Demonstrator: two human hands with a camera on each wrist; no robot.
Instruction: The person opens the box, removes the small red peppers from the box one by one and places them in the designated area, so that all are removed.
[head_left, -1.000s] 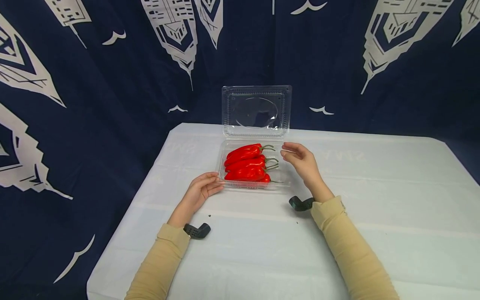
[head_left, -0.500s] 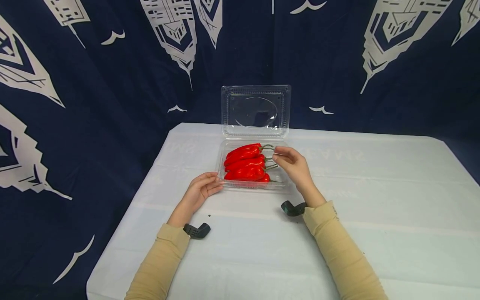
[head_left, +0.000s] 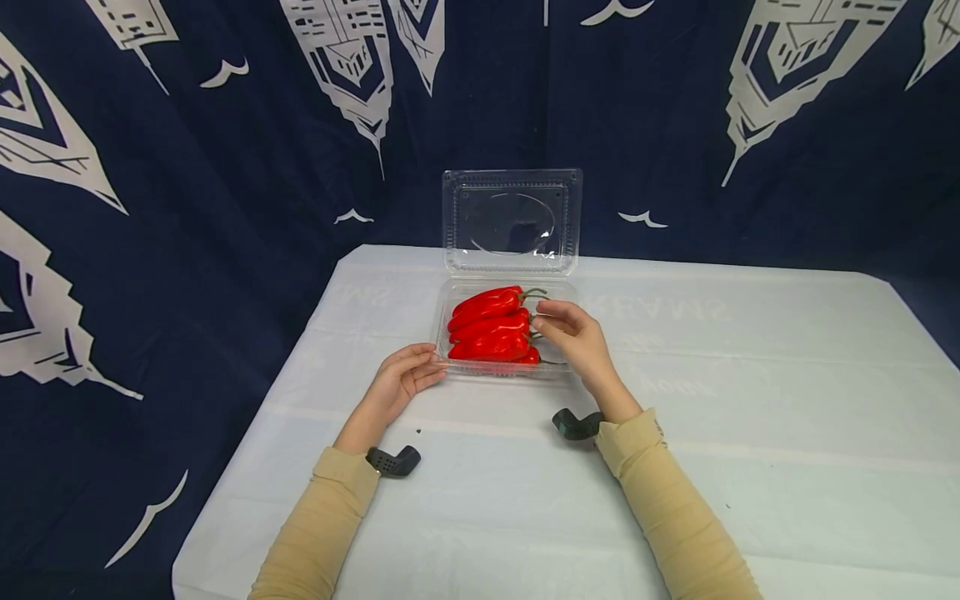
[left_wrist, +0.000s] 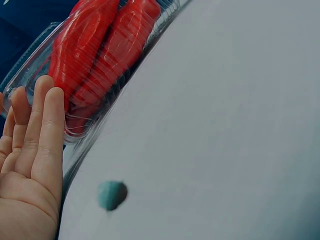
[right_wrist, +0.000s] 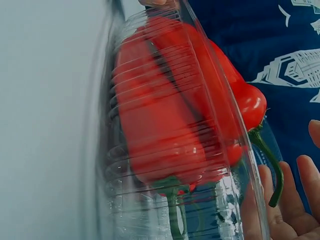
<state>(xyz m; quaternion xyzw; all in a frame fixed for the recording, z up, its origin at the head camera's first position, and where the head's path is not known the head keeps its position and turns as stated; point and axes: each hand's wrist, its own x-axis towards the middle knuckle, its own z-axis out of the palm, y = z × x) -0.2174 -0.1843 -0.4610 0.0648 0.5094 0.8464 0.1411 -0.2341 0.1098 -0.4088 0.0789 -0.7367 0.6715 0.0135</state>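
Several red peppers (head_left: 489,325) with green stems lie side by side in a clear plastic clamshell container (head_left: 555,372), its lid (head_left: 512,223) raised at the back. My left hand (head_left: 397,385) rests at the container's front left corner, fingers fairly straight against its wall in the left wrist view. Over the container's right side, my right hand (head_left: 581,337) has its fingertips and thumb right at the stem ends, partly hiding them. From the right wrist, the fingers (right_wrist: 306,192) appear loosely bent beside a curved stem (right_wrist: 272,165), and no pepper is gripped.
A white cloth (head_left: 750,400) covers the table under the container. Behind it hangs a dark blue curtain (head_left: 637,133) with white building prints. Each wrist wears a black camera mount, such as the right one (head_left: 576,425). A small dark speck (head_left: 418,431) lies near the front.
My right hand has moved left and slightly toward me, from beside the container's right edge to over the pepper stems. The left hand, peppers and container have stayed in place.
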